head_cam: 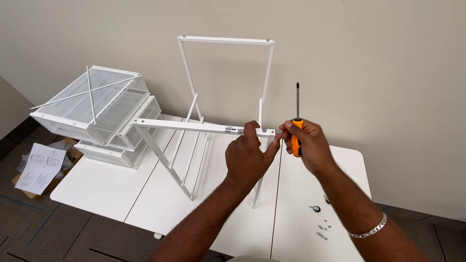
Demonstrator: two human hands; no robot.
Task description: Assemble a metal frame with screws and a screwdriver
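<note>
A white metal frame (194, 127) of thin bars stands on the white table (97, 189). My left hand (248, 156) grips the right end of its top crossbar, thumb near the corner joint. My right hand (309, 144) is closed around the orange handle of a screwdriver (296, 121), whose dark shaft points straight up, just right of that corner. A silver bracelet (371, 230) sits on my right wrist.
Stacked white mesh drawers (97, 114) with thin crossed rods on top sit at the table's left rear. Several small screws and a caster (320, 228) lie on the table at right. Instruction sheets on cardboard (39, 167) rest on the carpet at left. A beige wall is behind.
</note>
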